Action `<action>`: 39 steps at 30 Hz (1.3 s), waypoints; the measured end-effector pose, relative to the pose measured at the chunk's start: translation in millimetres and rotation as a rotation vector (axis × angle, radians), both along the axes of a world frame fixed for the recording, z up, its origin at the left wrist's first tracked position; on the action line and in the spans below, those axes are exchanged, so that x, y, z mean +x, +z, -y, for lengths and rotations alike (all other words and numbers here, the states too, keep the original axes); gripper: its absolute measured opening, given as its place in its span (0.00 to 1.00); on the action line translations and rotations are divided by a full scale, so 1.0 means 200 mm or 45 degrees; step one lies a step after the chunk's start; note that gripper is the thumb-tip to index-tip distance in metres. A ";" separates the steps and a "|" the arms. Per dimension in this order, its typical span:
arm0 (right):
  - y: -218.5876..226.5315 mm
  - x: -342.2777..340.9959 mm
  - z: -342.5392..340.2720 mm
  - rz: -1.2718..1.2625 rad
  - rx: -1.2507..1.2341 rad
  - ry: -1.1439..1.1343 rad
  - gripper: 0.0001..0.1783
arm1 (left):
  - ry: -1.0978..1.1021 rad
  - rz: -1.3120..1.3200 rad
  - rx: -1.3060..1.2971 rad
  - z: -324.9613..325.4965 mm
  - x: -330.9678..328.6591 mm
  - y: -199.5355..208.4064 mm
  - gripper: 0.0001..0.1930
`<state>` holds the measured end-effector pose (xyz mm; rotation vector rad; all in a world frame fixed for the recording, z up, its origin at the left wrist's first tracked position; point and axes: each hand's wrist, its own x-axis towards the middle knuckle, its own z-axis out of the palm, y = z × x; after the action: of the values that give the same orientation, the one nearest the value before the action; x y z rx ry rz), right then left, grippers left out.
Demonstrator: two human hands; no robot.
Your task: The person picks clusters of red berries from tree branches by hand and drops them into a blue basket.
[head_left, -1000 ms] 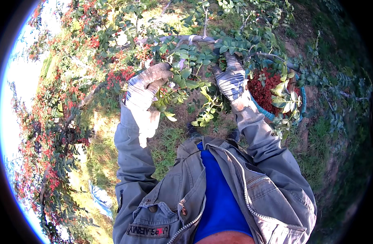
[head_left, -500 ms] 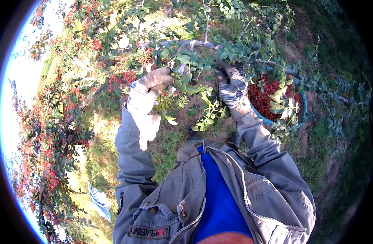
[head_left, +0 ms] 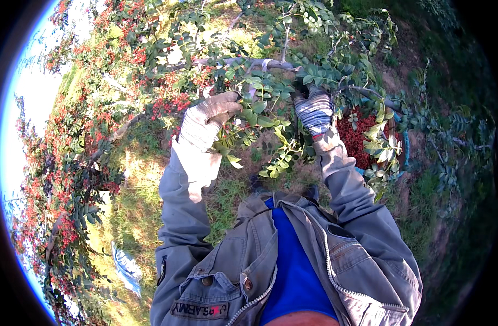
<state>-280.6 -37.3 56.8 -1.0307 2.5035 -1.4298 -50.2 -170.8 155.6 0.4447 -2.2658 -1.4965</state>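
Both my hands wear striped work gloves with dark fingertips and are raised among the leaves of a thorny-looking shrub. My left hand (head_left: 210, 120) has its fingers curled together at the edge of a green leafy sprig (head_left: 257, 111); whatever lies between the fingertips is too small to make out. My right hand (head_left: 315, 111) reaches up under the leaves with bent fingers, and foliage and shadow hide its tips. Just above both hands a grey branch (head_left: 276, 64) runs across. Clusters of small red berries (head_left: 170, 105) hang to the left of my left hand.
Right of my right hand, partly behind leaves, stands a round container with a blue rim (head_left: 406, 144), holding many red berries (head_left: 358, 138). More berry-laden branches (head_left: 67, 233) fill the left side. A pale blue-white bag (head_left: 128, 269) lies on the grass at lower left.
Both my hands have shifted a little to the right, and the branch above them now appears slightly lower and further right. The fingers of my left hand stay curled.
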 end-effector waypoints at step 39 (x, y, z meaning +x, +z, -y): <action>0.05 0.19 -0.38 -0.549 -0.584 0.188 0.17 | -0.074 -0.048 -0.028 0.00 -0.04 0.03 0.22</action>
<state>-242.1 39.2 66.4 -1.7275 2.3226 -1.9628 -57.4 -171.5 161.7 0.3443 -2.2819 -1.4937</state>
